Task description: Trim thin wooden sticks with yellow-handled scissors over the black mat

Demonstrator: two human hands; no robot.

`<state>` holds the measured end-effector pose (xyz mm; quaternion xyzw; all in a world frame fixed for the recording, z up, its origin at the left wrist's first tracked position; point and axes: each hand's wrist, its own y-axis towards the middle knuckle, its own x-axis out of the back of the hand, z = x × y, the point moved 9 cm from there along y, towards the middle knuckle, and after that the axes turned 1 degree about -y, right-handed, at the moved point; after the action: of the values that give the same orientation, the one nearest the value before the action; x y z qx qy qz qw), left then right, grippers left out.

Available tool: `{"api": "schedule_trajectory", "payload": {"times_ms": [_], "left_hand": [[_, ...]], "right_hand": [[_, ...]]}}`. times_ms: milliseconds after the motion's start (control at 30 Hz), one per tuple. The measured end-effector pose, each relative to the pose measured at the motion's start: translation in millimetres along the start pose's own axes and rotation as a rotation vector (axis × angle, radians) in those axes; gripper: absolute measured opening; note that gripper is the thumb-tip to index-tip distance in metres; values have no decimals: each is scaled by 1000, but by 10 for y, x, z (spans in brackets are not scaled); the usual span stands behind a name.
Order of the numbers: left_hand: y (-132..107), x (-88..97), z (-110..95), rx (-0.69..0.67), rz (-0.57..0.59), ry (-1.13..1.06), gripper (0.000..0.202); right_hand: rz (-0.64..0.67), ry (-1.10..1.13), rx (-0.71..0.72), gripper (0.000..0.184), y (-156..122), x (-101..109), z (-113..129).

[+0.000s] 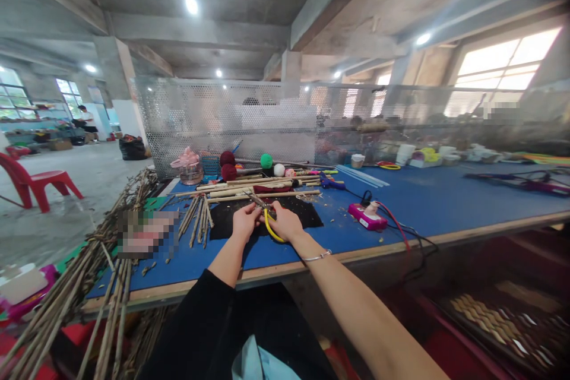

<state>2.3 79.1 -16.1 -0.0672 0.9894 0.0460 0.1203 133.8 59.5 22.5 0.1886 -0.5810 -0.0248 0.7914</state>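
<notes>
My right hand (287,222) is closed around yellow-handled scissors (269,229), whose metal blades point up and to the left. Close beside the blades, my left hand (244,219) has its fingers pinched together; whatever lies between them is too small to tell. Both hands are over a black cloth (222,222) on the blue tabletop. Short twigs (196,219) lie just left of the cloth. Behind the hands, pale wooden rods (285,194) lie crosswise.
Yarn balls, one green (266,160), sit at the back before a perforated metal screen (178,113). A blue glue gun (332,183) and a pink power strip (367,217) with cables lie right. Long branches (84,285) lean over the left edge. A red chair (48,181) stands beyond.
</notes>
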Motion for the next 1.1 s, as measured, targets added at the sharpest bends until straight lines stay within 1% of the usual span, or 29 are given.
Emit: {"api": "schedule_trajectory", "payload": {"times_ms": [100, 233, 300, 467, 567, 800, 967, 1100], "left_hand": [[11, 11, 9, 3, -15, 13, 46], [36, -14, 22, -10, 13, 25, 37], [38, -2, 14, -19, 2, 40, 33], [0, 61, -43, -20, -79, 79, 31], [-11, 81, -53, -19, -103, 75, 31], [32, 133, -17, -48, -129, 163, 31], [21, 87, -46, -62, -76, 161, 33], [6, 21, -32, -14, -16, 68, 31]], "right_hand": [[26, -22, -14, 49, 2, -18, 2], [63, -32, -17, 49, -3, -39, 12], [68, -29, -10, 49, -5, -41, 20], [2, -37, -26, 50, -5, 13, -1], [-28, -11, -37, 50, -12, 36, -18], [-38, 95, 43, 52, -31, 42, 46], [-23, 91, 0, 47, -17, 29, 1], [-10, 68, -14, 47, -9, 7, -16]]}}
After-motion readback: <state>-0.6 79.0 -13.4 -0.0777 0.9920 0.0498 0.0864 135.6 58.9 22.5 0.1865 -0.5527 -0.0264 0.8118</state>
